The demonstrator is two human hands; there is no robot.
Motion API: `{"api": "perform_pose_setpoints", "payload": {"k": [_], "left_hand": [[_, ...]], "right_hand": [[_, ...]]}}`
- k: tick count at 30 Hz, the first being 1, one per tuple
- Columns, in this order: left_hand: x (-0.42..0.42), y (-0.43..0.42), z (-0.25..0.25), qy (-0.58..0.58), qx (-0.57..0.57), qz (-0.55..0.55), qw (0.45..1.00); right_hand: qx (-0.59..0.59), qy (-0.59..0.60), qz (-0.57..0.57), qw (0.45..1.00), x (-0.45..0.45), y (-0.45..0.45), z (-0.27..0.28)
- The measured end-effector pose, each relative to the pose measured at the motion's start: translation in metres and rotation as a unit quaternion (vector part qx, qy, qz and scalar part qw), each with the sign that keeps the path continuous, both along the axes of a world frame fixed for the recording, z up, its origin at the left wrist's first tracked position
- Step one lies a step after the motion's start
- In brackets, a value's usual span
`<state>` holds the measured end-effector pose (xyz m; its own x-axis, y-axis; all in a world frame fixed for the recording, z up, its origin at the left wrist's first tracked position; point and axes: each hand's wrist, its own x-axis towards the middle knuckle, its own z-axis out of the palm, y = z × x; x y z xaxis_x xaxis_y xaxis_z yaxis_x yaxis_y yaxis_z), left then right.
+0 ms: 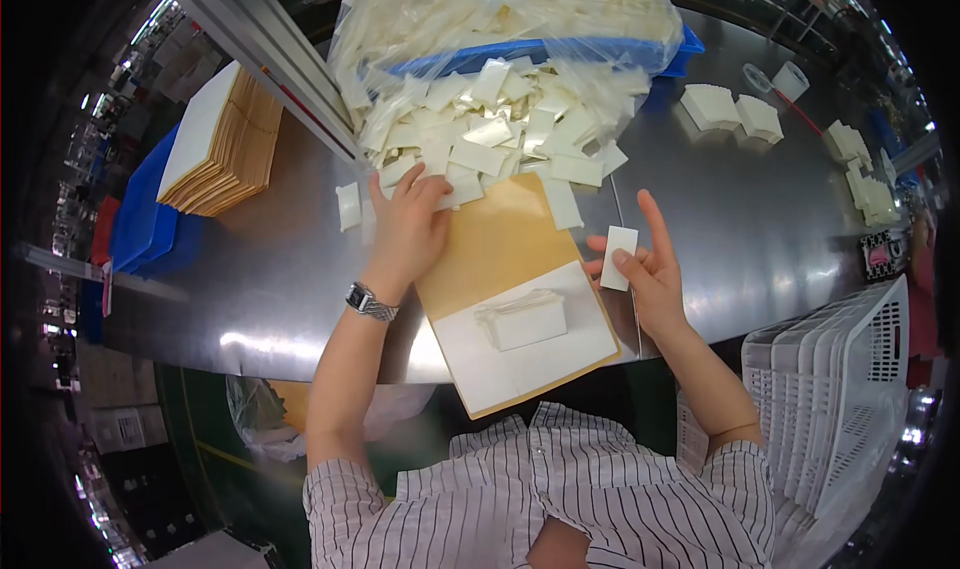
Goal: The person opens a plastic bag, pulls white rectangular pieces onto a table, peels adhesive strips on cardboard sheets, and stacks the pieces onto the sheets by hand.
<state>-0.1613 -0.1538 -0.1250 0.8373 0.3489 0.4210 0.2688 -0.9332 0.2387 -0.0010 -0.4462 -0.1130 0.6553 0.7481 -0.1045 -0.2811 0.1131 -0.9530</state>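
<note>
Pinching a flat white card (622, 249) between its fingers, the right hand (657, 281) stood beside brown cardboard (495, 231) on the smooth metal desk (275, 289). The left hand (408, 231), fingers loosely spread, was at a glossy heap (485, 132). A blue tray (480, 59) held a clear bag (520, 4), full.

The left hand (408, 229) reaches forward with fingers (408, 181) bent; the right hand (655, 281) pinches, 1 index finger (656, 225) outstretched.

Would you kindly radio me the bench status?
Right hand holds white piece. Left hand at loose pile. Stack on white sheet. Nothing visibly blocking.
</note>
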Motion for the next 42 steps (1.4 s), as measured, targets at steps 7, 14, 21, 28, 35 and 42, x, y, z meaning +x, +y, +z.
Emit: {"api": "perform_pose_setpoints", "payload": {"k": [7,14,21,28,35,42], "left_hand": [[-0.028,-0.027,0.018,-0.15,-0.261,-0.032,0.953],[-0.065,-0.109,0.05,-0.157,-0.219,-0.146,0.952],[-0.062,-0.123,0.042,-0.103,-0.156,-0.213,0.959],[-0.065,-0.13,0.023,-0.13,-0.323,-0.185,0.919],[-0.067,-0.128,0.011,-0.137,-0.359,-0.182,0.905],[-0.069,-0.129,0.002,-0.132,-0.392,-0.176,0.893]], "right_hand": [[0.005,0.018,0.001,1.0,-0.002,-0.014,-0.022],[0.022,-0.036,0.018,0.999,-0.012,-0.007,-0.029],[0.001,0.033,0.048,0.998,-0.01,-0.015,-0.04],[0.025,-0.022,0.023,0.999,-0.013,-0.022,-0.03],[0.107,-0.378,0.11,0.913,-0.029,-0.018,0.005],[0.1,-0.512,0.07,0.85,-0.046,0.0,0.016]]}}
